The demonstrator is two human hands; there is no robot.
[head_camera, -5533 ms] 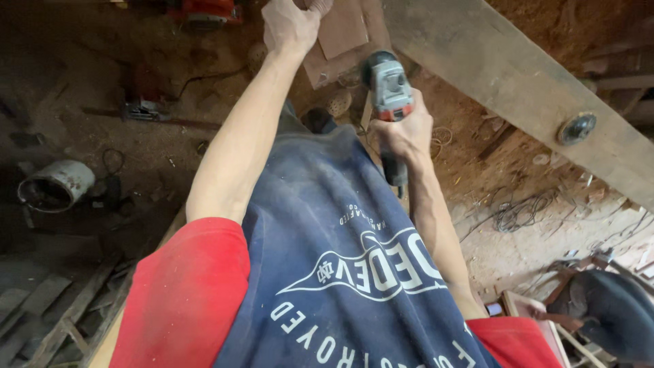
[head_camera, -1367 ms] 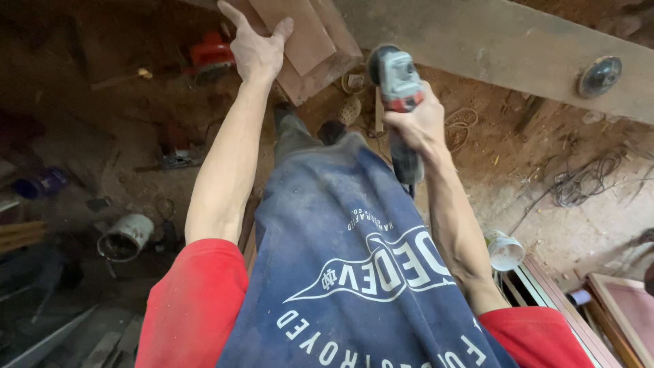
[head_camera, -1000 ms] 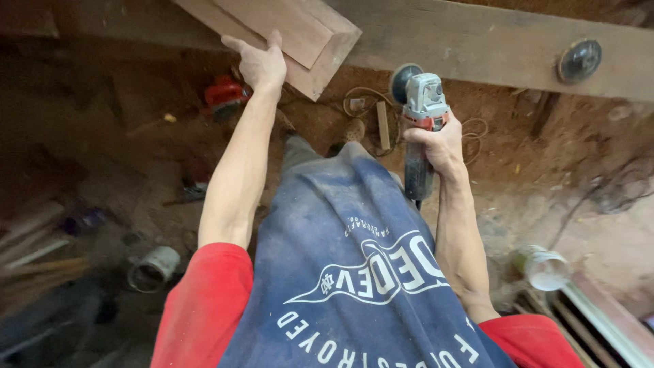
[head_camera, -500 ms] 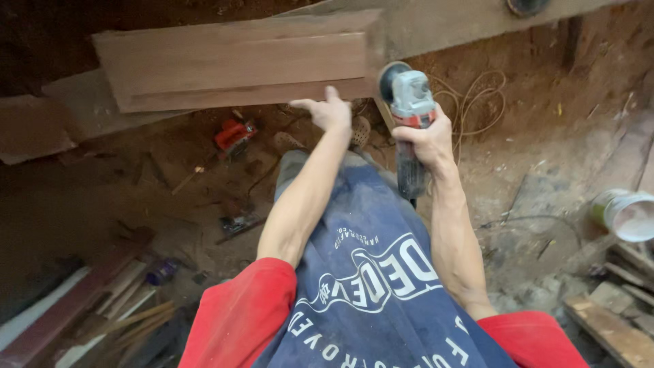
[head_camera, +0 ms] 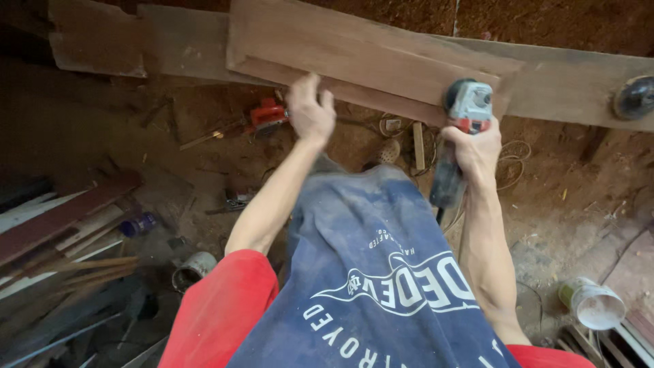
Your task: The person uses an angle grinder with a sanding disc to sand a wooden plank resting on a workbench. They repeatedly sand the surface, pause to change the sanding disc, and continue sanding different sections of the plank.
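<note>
Two bare hands work at one reddish wooden board [head_camera: 354, 51], which lies across a long grey plank [head_camera: 565, 85] near the top of the view. One of them, the left hand [head_camera: 310, 112], has its fingers curled against the board's near edge, gripping it from below. The other, the right hand [head_camera: 477, 146], is clamped around the body of one angle grinder [head_camera: 460, 136], grey at the head with a red band and a dark handle, whose head touches the board's near edge close to its right end. One dark round disc [head_camera: 635, 97] rests on the plank well off to the right. On the dusty floor [head_camera: 558, 197] beneath lie one red power tool [head_camera: 268, 112], one coil of cable [head_camera: 507, 163] and, at the left, a stack of several wooden slats [head_camera: 61, 232]. Two buckets show: a dirty one [head_camera: 194, 268] beside the left arm and a paler one [head_camera: 591, 303] with whitish contents at the lower right. One blue apron [head_camera: 381, 286] over red sleeves fills the bottom of the view.
</note>
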